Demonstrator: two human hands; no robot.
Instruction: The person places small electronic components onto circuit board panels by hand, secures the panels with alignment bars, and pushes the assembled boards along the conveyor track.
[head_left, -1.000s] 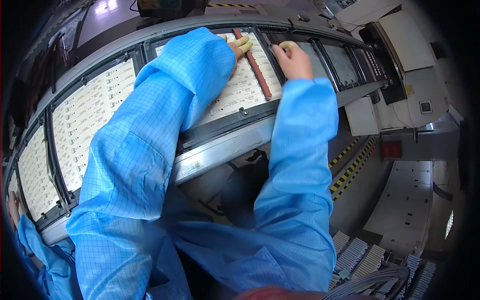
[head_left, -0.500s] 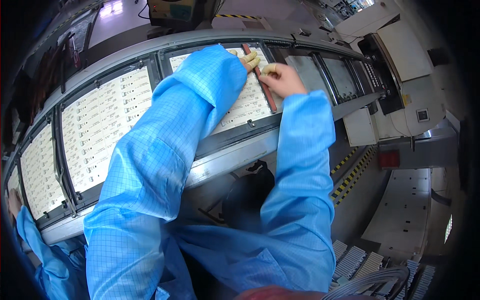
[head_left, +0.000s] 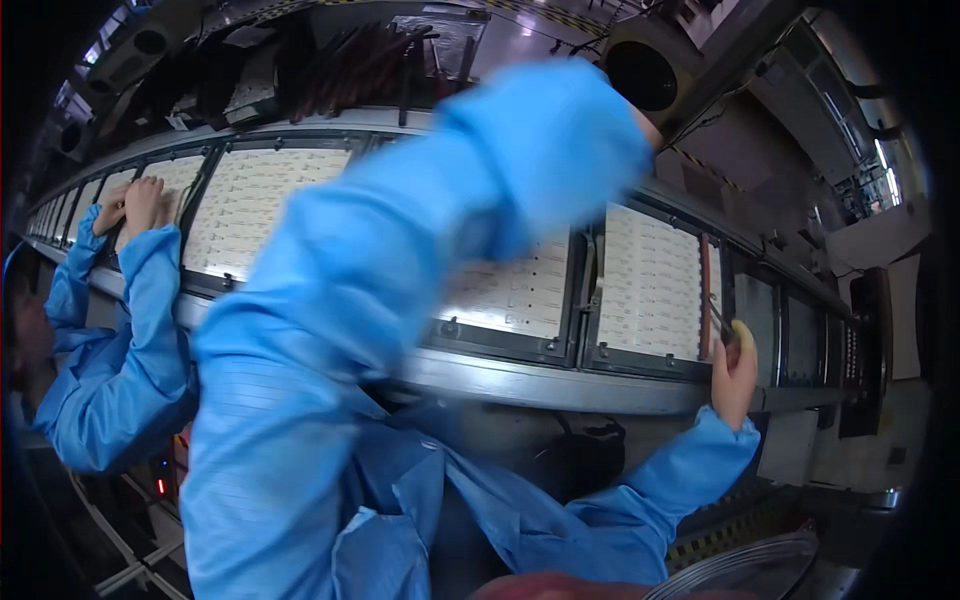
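My left arm, in a blue gridded sleeve, reaches across the conveyor, blurred by motion. Only a sliver of my left hand [head_left: 648, 130] shows past the cuff, near the line's far side; its fingers are hidden. My right hand [head_left: 736, 375], with a yellow cot on a finger, is closed round a thin metal tool [head_left: 717, 313], perhaps tweezers, at the near right corner of a framed panel. White printed pieces [head_left: 648, 285] fill that panel in rows. A red-brown strip [head_left: 706, 275] lies along its right edge, just beyond the tool's tip.
A co-worker's hands [head_left: 140, 205] touch a panel at the left. More framed panels [head_left: 265, 210] run along the metal rail [head_left: 500, 375]. Dark rods [head_left: 370, 70] are heaped beyond the line. A round dark opening [head_left: 642, 75] in a housing stands behind my left hand.
The view has swung left, bringing the co-worker into sight. My left hand has left the strip and moved outward over the far side. My right hand has come nearer and now holds the thin tool.
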